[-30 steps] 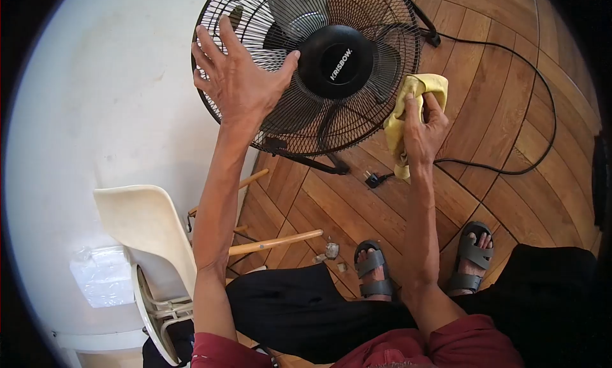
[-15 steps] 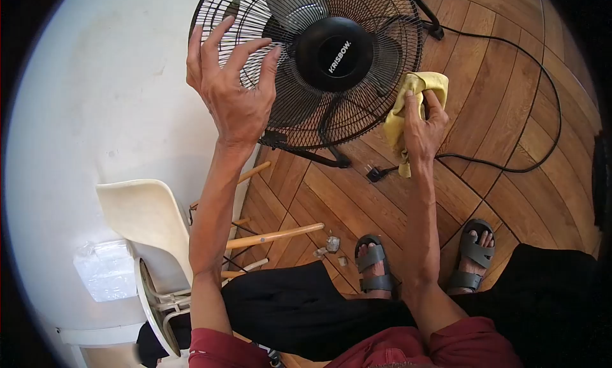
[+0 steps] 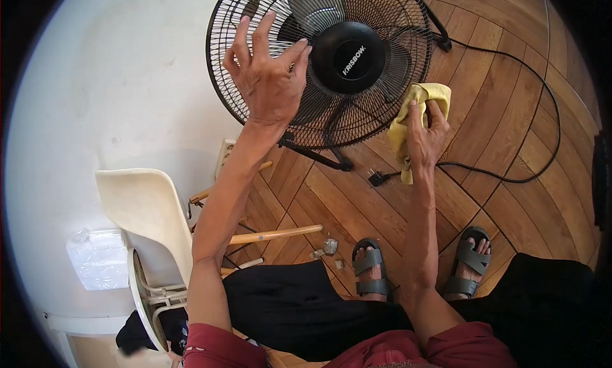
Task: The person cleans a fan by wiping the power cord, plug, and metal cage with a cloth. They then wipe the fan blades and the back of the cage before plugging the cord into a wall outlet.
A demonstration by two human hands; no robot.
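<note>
Head cam: my left hand (image 3: 271,81) is up over the left part of the black fan (image 3: 349,57), fingers spread and part-curled, nothing gripped. Over on the right, my right hand (image 3: 426,135) has the yellow cloth (image 3: 435,95) pinched, near the fan's rim.

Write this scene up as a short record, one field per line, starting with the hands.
left hand: at the fan's front grille, fingers apart; contact unclear
right hand: gripping a yellow cloth
fan: black, marked KRISBOW, beside the wall
cord: black, curving across the floor
plug: on the floor, prongs exposed
chair: cream, against the wall side
footwear: dark strapped sandals
</note>
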